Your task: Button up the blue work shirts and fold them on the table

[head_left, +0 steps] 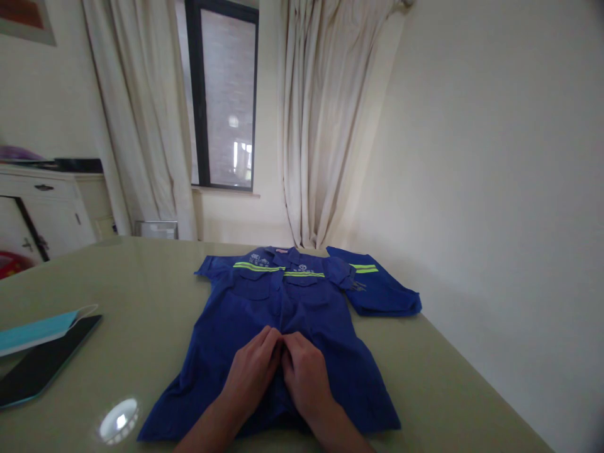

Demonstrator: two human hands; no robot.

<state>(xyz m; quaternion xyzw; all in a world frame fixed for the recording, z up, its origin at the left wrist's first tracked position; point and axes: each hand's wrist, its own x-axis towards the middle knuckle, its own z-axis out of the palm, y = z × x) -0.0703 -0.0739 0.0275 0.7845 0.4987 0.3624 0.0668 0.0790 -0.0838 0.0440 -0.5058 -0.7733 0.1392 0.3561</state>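
A blue short-sleeved work shirt [311, 314] lies front side up on the table, its collar at the far end and its hem towards me. Yellow-green reflective stripes cross the chest above two flap pockets. Both my left hand [255, 365] and my right hand [306, 371] are closed at the front placket, fingertips meeting at the middle of the shirt. They pinch the placket's edges, and the fabric is slightly raised there. Any button between the fingers is hidden.
A folded blue garment [382, 292] with a matching stripe lies at the back right, beside the wall. On the left, a light-blue face mask [40, 331] rests partly over a dark flat device [47, 362]. The greenish tabletop [155, 302] reflects a ceiling lamp.
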